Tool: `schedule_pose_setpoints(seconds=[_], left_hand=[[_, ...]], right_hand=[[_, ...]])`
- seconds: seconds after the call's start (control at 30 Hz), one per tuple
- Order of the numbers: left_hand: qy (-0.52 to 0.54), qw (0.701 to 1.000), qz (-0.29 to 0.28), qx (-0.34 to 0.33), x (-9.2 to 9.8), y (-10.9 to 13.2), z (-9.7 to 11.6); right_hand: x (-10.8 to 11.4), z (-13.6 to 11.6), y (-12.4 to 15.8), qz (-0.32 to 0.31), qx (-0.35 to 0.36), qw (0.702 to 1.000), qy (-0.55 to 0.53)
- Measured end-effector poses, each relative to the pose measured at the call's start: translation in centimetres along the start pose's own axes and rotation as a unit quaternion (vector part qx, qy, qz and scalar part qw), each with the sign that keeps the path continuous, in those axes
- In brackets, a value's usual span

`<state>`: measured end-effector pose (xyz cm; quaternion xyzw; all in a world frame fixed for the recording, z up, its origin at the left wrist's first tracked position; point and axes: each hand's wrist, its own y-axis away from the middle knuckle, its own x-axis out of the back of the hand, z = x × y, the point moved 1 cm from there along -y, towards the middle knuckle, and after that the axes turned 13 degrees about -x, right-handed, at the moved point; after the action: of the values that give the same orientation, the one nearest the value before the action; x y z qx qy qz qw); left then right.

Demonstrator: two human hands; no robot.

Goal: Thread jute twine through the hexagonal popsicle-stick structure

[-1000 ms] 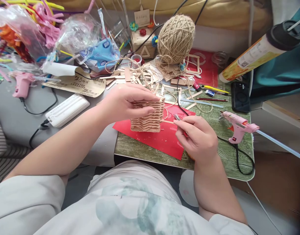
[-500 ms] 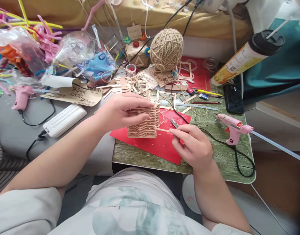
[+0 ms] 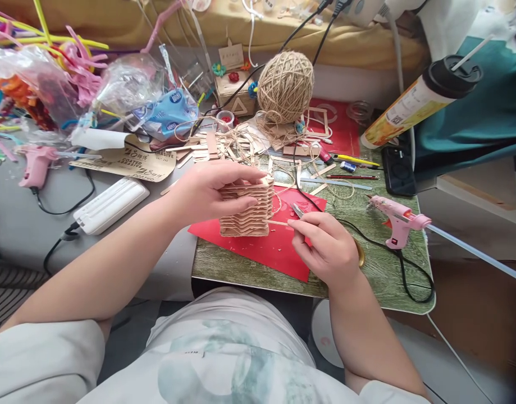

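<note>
A small box built of stacked craft sticks [image 3: 245, 224] stands on the red sheet [image 3: 258, 252], its sides open between the layers. Over its top and near side lies my left hand [image 3: 218, 191], thumb in front and fingers across the upper edge, gripping it. My right hand [image 3: 327, 244] pinches the end of a thin tan strip [image 3: 278, 223], a stick or twine, whose other end meets the box's lower right side. Beneath that hand lies a pair of scissors; the metal tip [image 3: 297, 210] and a gold-coloured handle [image 3: 361, 253] show, the rest is hidden.
Behind the box are loose craft sticks [image 3: 211, 146] and a twine ball [image 3: 286, 84]. A pink glue gun [image 3: 401, 221] with its cord lies at right, near a phone [image 3: 398, 171] and a tall cup [image 3: 421, 101]. Another glue gun [image 3: 36, 165] and a white power strip [image 3: 112, 206] lie left.
My right hand has shifted very slightly left, still pinching the strip. My left hand stays on the box, and the view has moved a little.
</note>
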<state>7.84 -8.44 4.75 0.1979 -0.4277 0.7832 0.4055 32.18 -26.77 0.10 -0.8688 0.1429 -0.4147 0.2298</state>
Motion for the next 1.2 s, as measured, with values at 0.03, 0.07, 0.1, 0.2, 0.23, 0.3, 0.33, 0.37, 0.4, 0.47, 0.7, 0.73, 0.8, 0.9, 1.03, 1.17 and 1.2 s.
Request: schedule_pose_setpoints(seconds=[0.03,0.07,0.1,0.2,0.23,0.3,0.33,0.37,0.4,0.47,0.7,0.73,0.8,0.9,1.03,1.17,1.2], left_hand=[[0.007,1.000,0.002,0.004,0.0,0.0,0.0],[0.010,1.000,0.004,0.005,-0.1,0.0,0.0],[0.007,1.000,0.005,0.004,-0.1,-0.1,0.0],[-0.017,1.000,0.002,-0.015,0.0,-0.2,-0.2],[-0.019,1.000,-0.001,-0.021,0.0,-0.3,-0.2],[-0.016,0.999,-0.003,-0.029,0.1,-0.4,-0.3],[-0.015,0.999,-0.004,-0.028,0.1,-0.4,-0.3],[-0.014,1.000,-0.004,-0.025,0.1,-0.4,-0.2],[-0.015,1.000,-0.006,-0.022,0.1,-0.5,-0.2],[-0.014,1.000,-0.012,-0.019,0.1,-0.6,0.1],[-0.012,0.998,-0.033,-0.044,-0.1,-1.1,0.5],[-0.015,0.998,-0.032,-0.045,-0.1,-1.1,0.5],[-0.020,0.998,-0.030,-0.041,-0.1,-0.9,0.4],[-0.027,0.999,-0.029,-0.033,-0.1,-0.7,0.3],[-0.016,0.999,-0.015,-0.038,-0.2,-0.5,0.1],[0.003,0.999,0.000,-0.042,-0.4,-0.6,0.0],[0.004,0.999,-0.002,-0.040,-0.4,-0.7,0.0]], right_hand=[[0.0,0.0,0.0,0.001,-0.001,1.000,-0.001],[0.0,0.0,0.1,0.002,-0.002,1.000,-0.002],[0.0,0.1,0.1,0.003,-0.004,1.000,-0.003],[-0.1,0.2,0.2,0.009,-0.012,1.000,-0.001],[-0.1,0.2,0.2,0.009,-0.013,1.000,0.001],[-0.1,0.3,0.3,0.007,-0.015,1.000,0.005],[-0.1,0.4,0.3,0.005,-0.016,1.000,0.007],[-0.2,0.4,0.3,0.004,-0.016,1.000,0.009],[-0.2,0.5,0.3,0.004,-0.018,1.000,0.011],[-0.2,0.5,0.3,0.005,-0.019,1.000,0.015],[-0.7,0.8,0.4,-0.001,-0.016,1.000,0.008],[-0.7,0.8,0.4,-0.003,-0.016,1.000,0.009],[-0.8,0.9,0.4,-0.006,-0.017,1.000,0.009],[-0.6,0.9,0.5,-0.005,-0.013,1.000,0.010],[0.0,0.8,0.7,0.014,-0.006,1.000,0.014],[0.1,0.7,0.8,-0.001,0.007,1.000,0.001],[0.0,0.7,0.8,-0.007,0.012,1.000,0.000]])
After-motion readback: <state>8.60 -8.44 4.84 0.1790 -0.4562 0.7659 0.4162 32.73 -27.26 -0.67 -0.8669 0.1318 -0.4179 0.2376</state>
